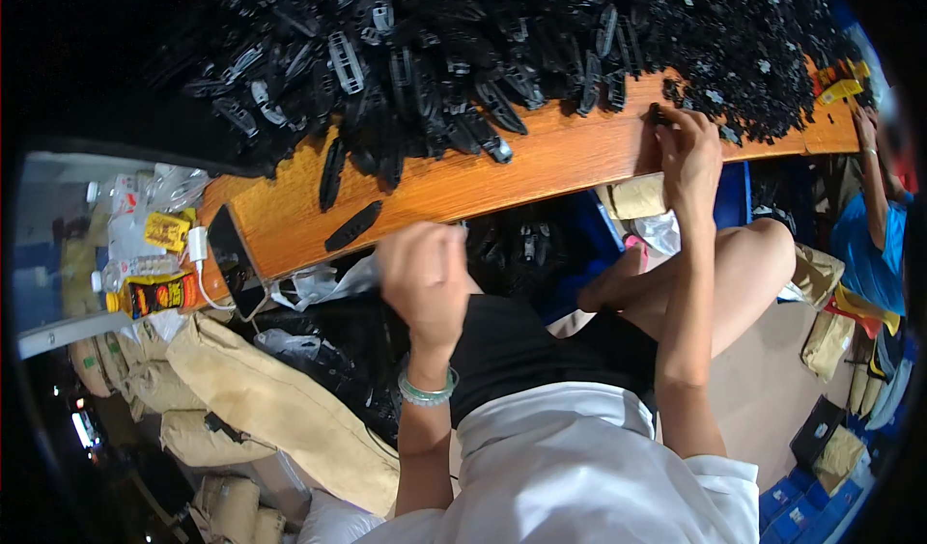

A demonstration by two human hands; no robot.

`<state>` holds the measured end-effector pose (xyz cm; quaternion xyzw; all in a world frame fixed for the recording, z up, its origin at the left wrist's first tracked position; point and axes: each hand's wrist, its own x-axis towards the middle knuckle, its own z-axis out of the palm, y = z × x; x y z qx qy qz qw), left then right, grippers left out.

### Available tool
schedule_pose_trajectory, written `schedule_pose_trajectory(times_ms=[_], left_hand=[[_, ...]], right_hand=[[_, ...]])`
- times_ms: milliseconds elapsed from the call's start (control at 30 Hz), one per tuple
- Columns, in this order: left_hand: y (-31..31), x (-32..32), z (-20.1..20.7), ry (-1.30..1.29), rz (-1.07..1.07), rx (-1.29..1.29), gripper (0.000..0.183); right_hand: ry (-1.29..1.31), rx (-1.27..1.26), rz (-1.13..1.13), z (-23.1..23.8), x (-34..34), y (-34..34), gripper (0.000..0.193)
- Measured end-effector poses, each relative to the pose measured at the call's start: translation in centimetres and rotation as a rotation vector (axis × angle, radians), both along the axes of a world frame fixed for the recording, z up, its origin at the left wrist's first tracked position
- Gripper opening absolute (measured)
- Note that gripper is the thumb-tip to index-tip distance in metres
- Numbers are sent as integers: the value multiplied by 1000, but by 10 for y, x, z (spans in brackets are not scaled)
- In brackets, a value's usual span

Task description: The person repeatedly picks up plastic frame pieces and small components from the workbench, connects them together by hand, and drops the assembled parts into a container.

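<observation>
My left hand [422, 274], somewhat blurred, is curled closed above my lap, just off the front edge of the wooden table [521, 182]. Whatever its fingers hold, if anything, is hidden. My right hand [693, 158] reaches over the table, fingers pinched on a small black plastic part [659, 114] at the tabletop. Close to the left hand, a long black plastic piece [354, 225] lies by the table edge. Another long black piece [332, 171] lies farther back. Behind them spreads a heap of long black slotted plastic parts [406, 71].
Small black parts [753, 71] are piled at the far right. A phone [235, 259] with a white cable, bottles [145, 272] and wrappers stand at the left. A blue bin [736, 196] sits below the table. Another person in blue [869, 235] works at the right. Brown sacks [280, 399] lie at lower left.
</observation>
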<state>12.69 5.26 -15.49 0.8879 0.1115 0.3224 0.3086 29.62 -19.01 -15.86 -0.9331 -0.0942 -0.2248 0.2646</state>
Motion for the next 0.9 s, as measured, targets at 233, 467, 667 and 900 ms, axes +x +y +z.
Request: schedule_pose_trajectory(times_ms=[233, 467, 667, 900], left_hand=[[77, -16, 6, 93, 276, 367, 21], [57, -15, 1, 24, 165, -309, 21], [6, -3, 10, 134, -326, -1084, 26], [-32, 15, 20, 145, -628, -1251, 46]], right_hand=[[-8, 240, 151, -6, -8, 21, 17], [-137, 419, 202, -20, -18, 23, 15], [-173, 528, 245, -2, -52, 36, 15], [205, 783, 601, 31, -104, 64, 17]])
